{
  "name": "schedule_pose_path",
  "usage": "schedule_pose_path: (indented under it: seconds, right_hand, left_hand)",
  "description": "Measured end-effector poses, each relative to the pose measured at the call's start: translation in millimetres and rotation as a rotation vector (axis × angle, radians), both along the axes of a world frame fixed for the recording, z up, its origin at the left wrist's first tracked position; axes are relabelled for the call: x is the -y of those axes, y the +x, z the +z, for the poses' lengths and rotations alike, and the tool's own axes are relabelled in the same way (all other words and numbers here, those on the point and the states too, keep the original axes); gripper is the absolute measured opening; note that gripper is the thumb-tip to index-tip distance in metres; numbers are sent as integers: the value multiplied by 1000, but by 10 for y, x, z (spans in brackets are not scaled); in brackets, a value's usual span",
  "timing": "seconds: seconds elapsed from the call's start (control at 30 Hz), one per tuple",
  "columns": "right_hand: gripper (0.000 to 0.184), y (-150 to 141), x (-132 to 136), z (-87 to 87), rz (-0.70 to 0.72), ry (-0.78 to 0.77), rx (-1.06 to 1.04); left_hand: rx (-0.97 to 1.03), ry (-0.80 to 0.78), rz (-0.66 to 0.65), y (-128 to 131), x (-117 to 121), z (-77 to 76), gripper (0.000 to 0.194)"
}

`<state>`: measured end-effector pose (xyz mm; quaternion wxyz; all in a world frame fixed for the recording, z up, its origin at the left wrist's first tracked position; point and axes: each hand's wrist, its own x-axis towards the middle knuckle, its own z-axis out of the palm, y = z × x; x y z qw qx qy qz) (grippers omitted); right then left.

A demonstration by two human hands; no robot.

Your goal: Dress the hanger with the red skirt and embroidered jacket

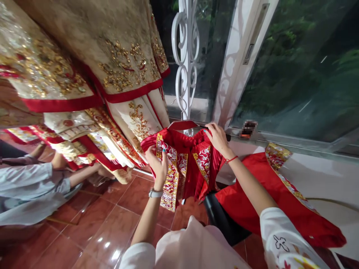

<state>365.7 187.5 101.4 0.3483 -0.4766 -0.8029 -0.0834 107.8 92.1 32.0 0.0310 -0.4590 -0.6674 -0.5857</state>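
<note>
A red satin garment with embroidered gold and white panels hangs in front of me on a red hanger with a metal hook. At its left side, my left hand is closed on the cloth beside an embroidered strip, its thumb over the front. My right hand grips the garment's upper right corner near the end of the hanger. The fingers of both hands are partly hidden by cloth or turned away from view.
Large cream costumes with gold sequins and red trim hang at the left. A white scrolled metal post stands behind the hanger, beside glass windows. Red cloth drapes over a black seat at right. Another person sits at left.
</note>
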Motion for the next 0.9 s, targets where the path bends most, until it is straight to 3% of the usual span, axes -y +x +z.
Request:
schedule_pose_path:
  seconds: [0.07, 0.13, 0.23, 0.33, 0.4, 0.43, 0.5, 0.6, 0.7, 0.77, 0.83, 0.87, 0.9]
  right_hand:
    - [37, -7, -41, -63, 30, -48, 15]
    - [40, 21, -88, -93, 35, -58, 22]
    - [42, 112, -168, -91, 92, -53, 10]
    - [41, 198, -264, -73, 195, -105, -3]
    - [40, 217, -326, -57, 263, -161, -10]
    - [39, 213, -352, -44, 293, -187, -17]
    - [38, 189, -378, 0, 344, -225, -30]
    - [37, 142, -298, 75, 319, -192, -8]
    - [39, 71, -16, -7, 119, -40, -121]
    - [37, -40, 242, -233, -14, 17, -354]
    - [31, -230, 471, -565, -69, -59, -609]
    - [26, -351, 552, -743, -36, -175, -685]
    - [21, -481, 603, -912, 16, -308, -742]
  left_hand:
    - [89, -62, -85, -100, 27, -110, 31]
    - [138, -136, -198, -262, 61, -61, 21]
    - [173, -192, -374, -617, 176, 292, 31]
    - [115, -113, -356, -1056, 218, 808, 33]
    - [14, -168, -400, -1325, 104, 1079, 31]
    - [-29, -243, -452, -1432, 10, 1155, 32]
    - [-42, -429, -539, -1560, -195, 1164, 36]
    - [104, -496, -476, -1510, -334, 890, 35]
    - [176, -227, -233, -1163, -126, 450, 25]
    - [175, 51, 94, -776, 133, 109, 25]
    - [179, 162, 358, -308, 377, -267, 27]
    - [151, 141, 322, -68, 467, -459, 24]
    - [106, 90, 163, 158, 526, -645, 20]
